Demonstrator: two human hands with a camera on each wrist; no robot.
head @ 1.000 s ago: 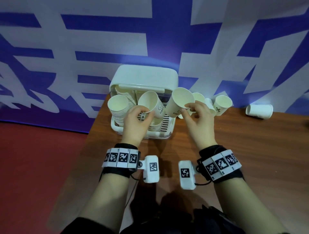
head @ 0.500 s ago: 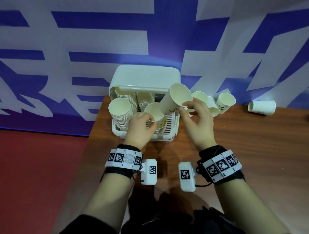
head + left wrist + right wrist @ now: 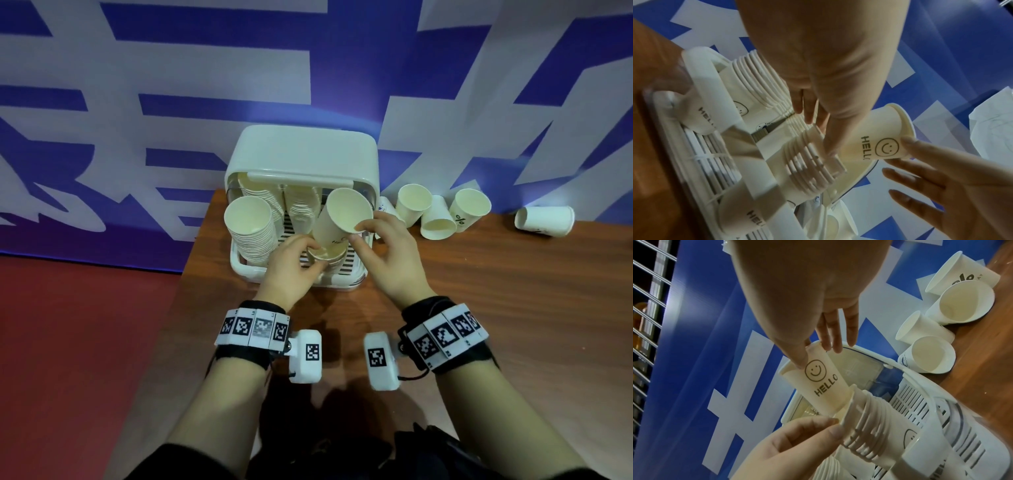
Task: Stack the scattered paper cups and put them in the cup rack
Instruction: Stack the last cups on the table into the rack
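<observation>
Pinched at its rim by the right hand (image 3: 387, 260), a cream paper cup printed with a smiley and "HELLO" (image 3: 821, 382) enters the ribbed nested cup stack (image 3: 865, 433), which the left hand (image 3: 291, 270) grips, in the white slatted plastic cup rack (image 3: 356, 274) at the wooden table's (image 3: 479, 308) far left corner.

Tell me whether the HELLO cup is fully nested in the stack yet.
Not yet. The HELLO cup, pinched at the rim by the right hand, has only its base inside the stack held by the left hand; it sits tilted.

Left hand (image 3: 291, 270) pinching, right hand (image 3: 387, 253) pinching, forearms parallel
</observation>
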